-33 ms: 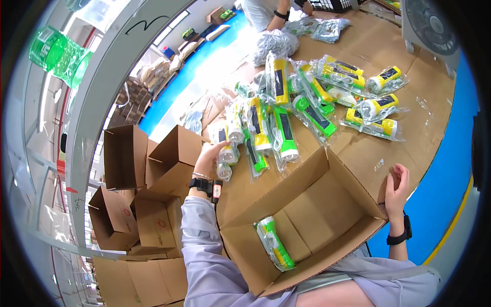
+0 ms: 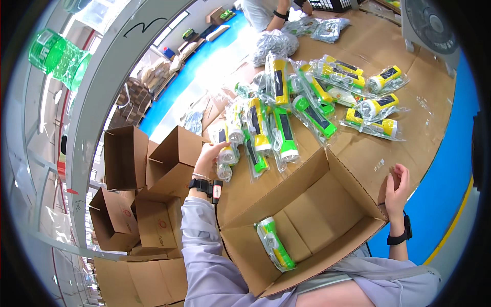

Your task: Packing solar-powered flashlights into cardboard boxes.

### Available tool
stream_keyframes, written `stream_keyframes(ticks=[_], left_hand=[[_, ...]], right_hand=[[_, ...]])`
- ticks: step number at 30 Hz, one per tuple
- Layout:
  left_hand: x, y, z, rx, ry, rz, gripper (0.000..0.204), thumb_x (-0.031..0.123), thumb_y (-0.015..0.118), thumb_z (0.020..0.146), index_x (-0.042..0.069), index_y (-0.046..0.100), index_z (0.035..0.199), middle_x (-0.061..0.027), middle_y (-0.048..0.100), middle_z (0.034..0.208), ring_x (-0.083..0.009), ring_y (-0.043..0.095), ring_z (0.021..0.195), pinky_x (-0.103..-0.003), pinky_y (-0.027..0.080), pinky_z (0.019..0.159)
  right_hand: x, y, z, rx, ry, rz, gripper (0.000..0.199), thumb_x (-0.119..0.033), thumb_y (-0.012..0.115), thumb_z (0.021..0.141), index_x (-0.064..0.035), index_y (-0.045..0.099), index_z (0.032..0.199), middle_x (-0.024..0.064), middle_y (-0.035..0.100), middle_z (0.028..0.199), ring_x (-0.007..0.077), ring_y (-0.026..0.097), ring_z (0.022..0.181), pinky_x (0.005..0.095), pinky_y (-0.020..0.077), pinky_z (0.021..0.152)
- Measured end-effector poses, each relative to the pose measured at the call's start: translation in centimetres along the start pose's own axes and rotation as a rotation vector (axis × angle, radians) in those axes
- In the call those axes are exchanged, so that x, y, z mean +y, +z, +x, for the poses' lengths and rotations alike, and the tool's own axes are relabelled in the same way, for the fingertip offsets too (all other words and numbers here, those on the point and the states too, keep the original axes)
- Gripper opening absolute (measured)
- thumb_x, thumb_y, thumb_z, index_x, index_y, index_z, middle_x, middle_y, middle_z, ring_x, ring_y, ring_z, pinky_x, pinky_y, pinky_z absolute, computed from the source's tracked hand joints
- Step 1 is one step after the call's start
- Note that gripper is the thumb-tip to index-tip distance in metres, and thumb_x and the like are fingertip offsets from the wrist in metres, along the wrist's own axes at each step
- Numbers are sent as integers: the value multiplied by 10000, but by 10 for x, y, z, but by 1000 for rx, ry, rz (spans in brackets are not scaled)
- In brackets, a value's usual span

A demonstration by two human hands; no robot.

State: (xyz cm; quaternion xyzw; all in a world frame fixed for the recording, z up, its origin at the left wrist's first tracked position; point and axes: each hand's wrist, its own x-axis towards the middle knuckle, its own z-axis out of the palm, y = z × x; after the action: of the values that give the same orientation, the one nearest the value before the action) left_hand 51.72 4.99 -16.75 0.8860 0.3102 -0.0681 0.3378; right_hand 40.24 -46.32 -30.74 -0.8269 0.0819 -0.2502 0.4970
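Observation:
An open cardboard box (image 2: pixel 317 204) sits tilted in front of me, with one green-and-yellow flashlight (image 2: pixel 275 244) in clear plastic lying along its left end. My left hand (image 2: pixel 207 157) is closed on a bagged flashlight (image 2: pixel 226 152) with a white head, at the left end of the pile. Some of its fingers are hidden behind the bag. To the right of the box, my right hand (image 2: pixel 397 193) holds nothing, its fingers loosely bent and apart, close to the box's right corner. Several yellow and green bagged flashlights (image 2: pixel 285 130) lie heaped beyond the box.
Several open cardboard boxes (image 2: pixel 125 158) are stacked at the left. Clear bags (image 2: pixel 330 30) lie at the far side of the cardboard-covered table (image 2: pixel 424 117), near another person's arm (image 2: pixel 279 20). A fan (image 2: pixel 432 25) stands at the far right. A grey post (image 2: pixel 84 128) rises at left.

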Motion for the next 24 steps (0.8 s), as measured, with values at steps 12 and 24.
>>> stream_keyframes(ticks=[12, 24], left_hand=[[-56, 13, 68, -270, -34, -817, 329, 314, 643, 849, 51, 608, 1044, -36, 644, 822, -155, 604, 631, -305, 506, 558], [-29, 26, 12, -326, 32, -896, 258, 221, 651, 826, 34, 595, 995, -55, 632, 850, -164, 632, 668, -299, 521, 561]], right_hand=[[-6, 3, 3, 15, -39, -59, 221, -22, 560, 809, -1, 546, 1029, 129, 554, 992, 261, 547, 935, 337, 441, 861], [1, 2, 3, 1, -69, -56, 162, -33, 554, 813, 2, 553, 971, 126, 553, 979, 265, 548, 918, 342, 446, 840]])
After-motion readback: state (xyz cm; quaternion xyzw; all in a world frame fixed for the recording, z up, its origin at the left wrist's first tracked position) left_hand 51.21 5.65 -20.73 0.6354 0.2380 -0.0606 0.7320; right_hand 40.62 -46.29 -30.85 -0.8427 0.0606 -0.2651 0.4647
